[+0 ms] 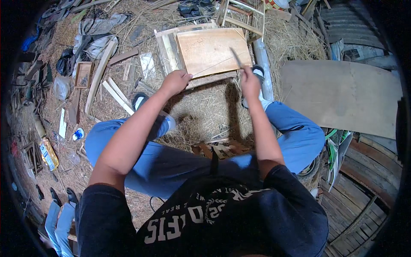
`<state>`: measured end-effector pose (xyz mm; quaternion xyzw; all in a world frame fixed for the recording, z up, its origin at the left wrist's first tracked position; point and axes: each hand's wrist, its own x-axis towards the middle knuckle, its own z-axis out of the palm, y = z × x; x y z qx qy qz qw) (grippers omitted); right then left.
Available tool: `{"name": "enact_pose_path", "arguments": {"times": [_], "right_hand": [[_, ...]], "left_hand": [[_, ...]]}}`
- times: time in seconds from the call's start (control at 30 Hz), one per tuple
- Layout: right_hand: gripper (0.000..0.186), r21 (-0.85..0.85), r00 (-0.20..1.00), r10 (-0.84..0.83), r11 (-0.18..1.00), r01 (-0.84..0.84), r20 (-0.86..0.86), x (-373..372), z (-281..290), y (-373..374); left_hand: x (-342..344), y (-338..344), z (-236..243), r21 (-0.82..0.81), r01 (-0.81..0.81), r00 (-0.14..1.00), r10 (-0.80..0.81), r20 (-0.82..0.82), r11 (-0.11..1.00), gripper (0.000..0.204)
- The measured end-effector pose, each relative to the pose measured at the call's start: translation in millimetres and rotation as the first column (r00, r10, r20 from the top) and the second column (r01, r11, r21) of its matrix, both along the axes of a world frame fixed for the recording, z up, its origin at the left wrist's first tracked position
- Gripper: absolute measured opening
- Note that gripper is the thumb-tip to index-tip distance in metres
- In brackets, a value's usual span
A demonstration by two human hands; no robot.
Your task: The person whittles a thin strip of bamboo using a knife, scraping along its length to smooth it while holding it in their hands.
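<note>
A: What is closest?
B: A black shirt with pale print. Then blue pants, with the knees bent out to each side. There is straw on the ground between the legs.

A: Where are the hands?
B: Past the knees. The left hand is at the near left corner of the board. Its fingers are bent in, but I can't tell if they grip the board.

A: And the right hand?
B: It is closed around a knife. The blade points away from the person and a bit left. It is over the right part of the board. I can't tell if it touches.

A: Where is the board?
B: In front of the person, between and past the hands. It lies flat on more wood. A thin line goes slanting across it from near the left hand. I can't tell what it is.

A: What is around it?
B: A big brown sheet is on the right. A small wood tray is on the left. Past the board is a wood frame.
</note>
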<state>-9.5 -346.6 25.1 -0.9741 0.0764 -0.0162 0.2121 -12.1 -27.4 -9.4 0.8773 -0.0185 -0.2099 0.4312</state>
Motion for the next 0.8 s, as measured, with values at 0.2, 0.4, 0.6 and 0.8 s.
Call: {"name": "enact_pose_path", "arguments": {"times": [0.2, 0.4, 0.6, 0.8], "right_hand": [[0.025, 0.008, 0.993, -0.118, 0.993, 0.117, 0.008, 2.9, 24.6, -17.8], [0.026, 0.155, 0.95, 0.312, 0.938, -0.311, 0.019, -51.7, 18.1, 85.9], [0.029, 0.058, 0.971, 0.238, 0.97, -0.236, -0.024, -40.3, 17.2, 90.4], [0.029, -0.077, 0.984, -0.169, 0.983, 0.164, -0.058, 20.1, -4.9, -78.9]], "left_hand": [[0.6, -1.1, 19.4, 0.005, 0.001, 0.994, -0.001, -0.109, 1.0, 0.044], [-8.9, -4.9, 20.0, -0.012, -0.044, 0.999, 0.044, 0.028, 0.999, 0.042], [-13.1, -1.4, 17.8, 0.008, -0.083, 0.993, 0.081, 0.086, 0.997, 0.042], [-8.6, -4.2, 18.2, 0.025, -0.033, 0.999, 0.032, 0.034, 0.999, 0.042]]}}
